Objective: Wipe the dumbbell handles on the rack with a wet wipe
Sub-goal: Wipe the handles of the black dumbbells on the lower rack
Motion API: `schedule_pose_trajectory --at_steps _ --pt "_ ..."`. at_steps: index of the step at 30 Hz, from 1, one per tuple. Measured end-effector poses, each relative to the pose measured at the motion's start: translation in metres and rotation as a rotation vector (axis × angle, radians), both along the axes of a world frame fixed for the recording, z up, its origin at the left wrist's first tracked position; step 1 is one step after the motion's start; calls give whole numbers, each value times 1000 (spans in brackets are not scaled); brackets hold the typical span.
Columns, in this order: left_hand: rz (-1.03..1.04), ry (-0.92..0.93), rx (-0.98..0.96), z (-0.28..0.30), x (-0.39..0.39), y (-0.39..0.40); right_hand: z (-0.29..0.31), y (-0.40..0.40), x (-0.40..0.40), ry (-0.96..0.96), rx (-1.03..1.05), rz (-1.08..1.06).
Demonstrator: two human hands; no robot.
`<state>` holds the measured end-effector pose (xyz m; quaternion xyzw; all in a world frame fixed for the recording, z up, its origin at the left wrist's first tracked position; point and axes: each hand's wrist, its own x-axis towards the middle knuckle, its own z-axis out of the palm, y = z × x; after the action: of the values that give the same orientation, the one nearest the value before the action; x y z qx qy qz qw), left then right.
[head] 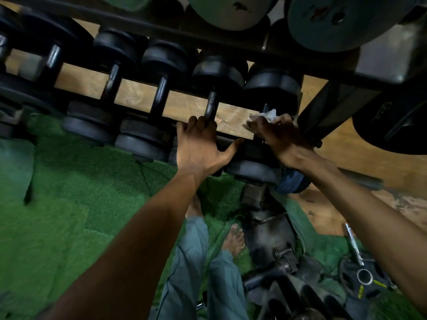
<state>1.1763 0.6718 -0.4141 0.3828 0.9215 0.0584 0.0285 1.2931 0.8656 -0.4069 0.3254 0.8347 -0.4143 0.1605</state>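
Note:
A row of black dumbbells lies across the dark rack [161, 21], their handles spanning a gap over the wooden floor. My right hand [277, 132] is closed around the handle of the rightmost dumbbell [272, 86] with a white wet wipe [265, 115] bunched under its fingers; that handle is almost wholly hidden. My left hand [198, 144] rests on the lower end of the neighbouring dumbbell's handle [211, 105], fingers over it and thumb spread to the right.
More dumbbells [159, 98] fill the rack to the left. Large weight plates [231, 10] hang above. Green turf [80, 192] covers the floor; my bare feet [234, 239] stand beside a dark machine base [270, 234]. Loose plates and a bar [362, 276] lie at bottom right.

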Motion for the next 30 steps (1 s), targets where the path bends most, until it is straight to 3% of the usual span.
schedule_pose_trajectory --at_steps 4,6,14,17,20,25,27,30 --pt "5 -4 -13 1 0 1 -6 -2 -13 16 225 151" --pt "8 -9 -10 1 0 1 -8 -9 -14 3 141 152" --pt "4 -6 18 0 0 1 8 -29 -32 -157 -51 -158" --pt "1 -9 24 0 1 1 10 -23 -51 -86 -107 -359" --pt "-3 -2 12 1 1 1 13 -14 -62 146 -313 -642" --pt "-19 7 2 1 1 2 -7 12 -58 395 -915 -1048" --pt "-19 6 2 1 0 2 -15 12 -53 347 -936 -1105" --pt "-25 -1 -3 1 0 1 -12 9 -53 293 -908 -990"
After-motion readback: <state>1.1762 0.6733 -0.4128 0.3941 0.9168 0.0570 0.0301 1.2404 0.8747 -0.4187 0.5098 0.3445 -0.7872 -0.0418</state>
